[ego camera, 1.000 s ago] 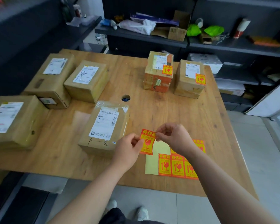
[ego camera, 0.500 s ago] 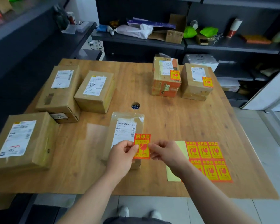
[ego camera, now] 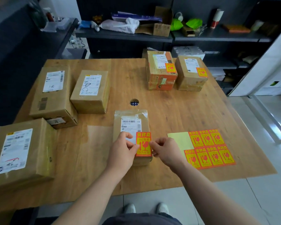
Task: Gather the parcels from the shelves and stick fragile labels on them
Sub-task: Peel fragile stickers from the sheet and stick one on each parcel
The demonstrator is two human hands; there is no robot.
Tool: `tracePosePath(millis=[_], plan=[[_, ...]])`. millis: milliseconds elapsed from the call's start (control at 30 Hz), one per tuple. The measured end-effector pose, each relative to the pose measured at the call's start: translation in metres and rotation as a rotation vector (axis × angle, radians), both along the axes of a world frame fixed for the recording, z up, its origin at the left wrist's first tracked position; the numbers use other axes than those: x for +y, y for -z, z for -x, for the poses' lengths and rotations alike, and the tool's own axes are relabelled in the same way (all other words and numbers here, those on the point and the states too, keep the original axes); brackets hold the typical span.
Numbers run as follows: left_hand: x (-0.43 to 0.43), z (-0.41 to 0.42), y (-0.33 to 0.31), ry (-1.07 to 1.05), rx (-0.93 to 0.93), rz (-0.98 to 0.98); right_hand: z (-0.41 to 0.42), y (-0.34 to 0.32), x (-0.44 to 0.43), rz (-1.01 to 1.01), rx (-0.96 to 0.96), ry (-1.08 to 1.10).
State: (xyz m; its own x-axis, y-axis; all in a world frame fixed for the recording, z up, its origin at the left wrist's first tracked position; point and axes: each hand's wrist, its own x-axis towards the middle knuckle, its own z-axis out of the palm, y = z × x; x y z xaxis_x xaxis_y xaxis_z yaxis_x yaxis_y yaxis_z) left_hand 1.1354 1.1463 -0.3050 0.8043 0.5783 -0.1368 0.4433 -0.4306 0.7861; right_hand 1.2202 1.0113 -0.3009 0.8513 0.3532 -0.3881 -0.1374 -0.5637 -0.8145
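A red and yellow fragile label point(ego camera: 143, 144) lies over the near right corner of a small flat brown parcel point(ego camera: 130, 116) in the middle of the wooden table point(ego camera: 177, 111). My left hand point(ego camera: 122, 150) pinches the label's left edge and my right hand point(ego camera: 165, 151) pinches its right edge. A sheet of several more fragile labels point(ego camera: 208, 148) lies to the right. Two labelled parcels point(ego camera: 161, 70) point(ego camera: 191, 73) stand at the far right. Three unlabelled parcels point(ego camera: 53, 93) point(ego camera: 91, 90) point(ego camera: 18, 151) sit on the left.
A round cable hole point(ego camera: 134, 101) lies in the table beyond the small parcel. Dark shelves point(ego camera: 123, 35) with bags, boxes and clutter run along the back and left. Tiled floor point(ego camera: 266, 192) lies to the right, and my shoes show below the table's near edge.
Both hands have carried the label from beside the sheet leftward onto the small parcel's near right corner. The view has shifted, so the table sits lower and further right.
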Motion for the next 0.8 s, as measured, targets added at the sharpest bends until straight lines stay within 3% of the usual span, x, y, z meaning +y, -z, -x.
tracePosePath(millis=[233, 800], plan=[[0.004, 0.000, 0.002, 0.143, 0.002, -0.117, 0.002, 0.004, 0.004, 0.085, -0.077, -0.018], [0.005, -0.005, 0.003, 0.228, 0.005, -0.210, 0.003, 0.013, 0.004, 0.094, -0.068, 0.004]])
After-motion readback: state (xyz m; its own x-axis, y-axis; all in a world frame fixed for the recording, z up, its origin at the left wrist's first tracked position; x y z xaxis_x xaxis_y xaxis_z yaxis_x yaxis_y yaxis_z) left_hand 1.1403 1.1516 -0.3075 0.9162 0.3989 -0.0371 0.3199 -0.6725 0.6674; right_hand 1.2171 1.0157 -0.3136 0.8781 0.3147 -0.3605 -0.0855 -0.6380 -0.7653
